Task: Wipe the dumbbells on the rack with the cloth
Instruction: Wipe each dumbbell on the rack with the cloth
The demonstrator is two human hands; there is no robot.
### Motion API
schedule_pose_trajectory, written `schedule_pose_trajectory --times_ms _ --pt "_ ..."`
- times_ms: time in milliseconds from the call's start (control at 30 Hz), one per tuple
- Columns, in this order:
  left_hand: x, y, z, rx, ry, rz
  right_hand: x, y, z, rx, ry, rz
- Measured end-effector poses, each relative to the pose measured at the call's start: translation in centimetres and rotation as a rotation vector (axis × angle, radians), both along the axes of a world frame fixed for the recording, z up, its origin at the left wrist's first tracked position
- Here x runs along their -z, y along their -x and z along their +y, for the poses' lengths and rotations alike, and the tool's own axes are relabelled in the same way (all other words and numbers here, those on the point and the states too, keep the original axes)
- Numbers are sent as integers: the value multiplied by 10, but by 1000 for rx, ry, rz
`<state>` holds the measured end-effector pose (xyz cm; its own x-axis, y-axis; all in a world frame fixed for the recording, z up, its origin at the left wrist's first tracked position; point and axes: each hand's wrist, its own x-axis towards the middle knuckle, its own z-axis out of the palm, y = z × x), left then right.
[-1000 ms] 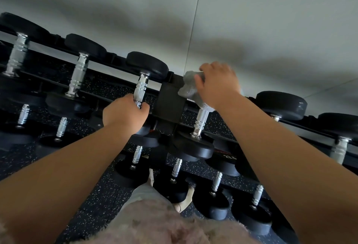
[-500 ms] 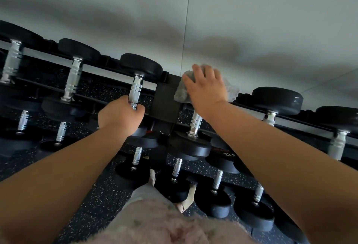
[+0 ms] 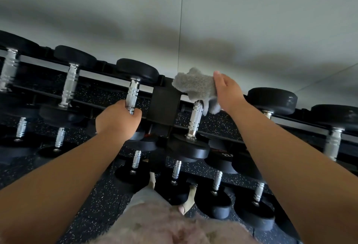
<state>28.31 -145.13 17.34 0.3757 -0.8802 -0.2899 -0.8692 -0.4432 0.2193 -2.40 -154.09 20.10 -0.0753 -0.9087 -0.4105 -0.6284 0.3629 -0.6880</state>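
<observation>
While right hand [image 3: 228, 90] fingers pinch fuzzy grey cloth [image 3: 197, 88], left hand [image 3: 116, 119] fingers wrap chrome dumbbell handle [image 3: 132, 94]

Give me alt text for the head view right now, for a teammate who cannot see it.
A person's right hand holds a grey cloth over the far head of a top-row dumbbell on a black rack, while the left hand grips the chrome handle of the neighbouring dumbbell. More black dumbbells fill lower rows above a speckled floor.
</observation>
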Motion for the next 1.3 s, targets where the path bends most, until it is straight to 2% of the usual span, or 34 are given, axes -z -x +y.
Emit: schedule_pose_trajectory --times_ms 67,133,233,367,667,867,967,1067,1133,1167,1300 --pt "1 -1 0 0 7 -4 -6 -5 -16 24 -87 20" --pt "2 -1 0 2 6 -9 -11 -11 -22 -17 -84 33" --pt "3 -2 0 1 3 0 -13 -26 -8 -67 78 91" --pt "2 -2 0 -4 5 6 -4 -27 11 54 199 68" --pt "1 -1 0 -3 8 12 -9 -25 -1 227 -12 10" --pt "-1 0 1 0 11 11 -18 -11 23 43 211 293" --pt "-4 0 1 -2 -11 19 -25 18 37 133 280 240" --pt "-5 1 1 3 -26 17 -33 47 57 229 507 205" --pt "-5 1 1 -2 -32 10 -39 64 61 194 610 278" --pt "-5 2 1 -5 -37 8 -40 72 59 134 598 344" --pt "-4 2 2 -2 -44 8 -29 101 48 -212 238 821"
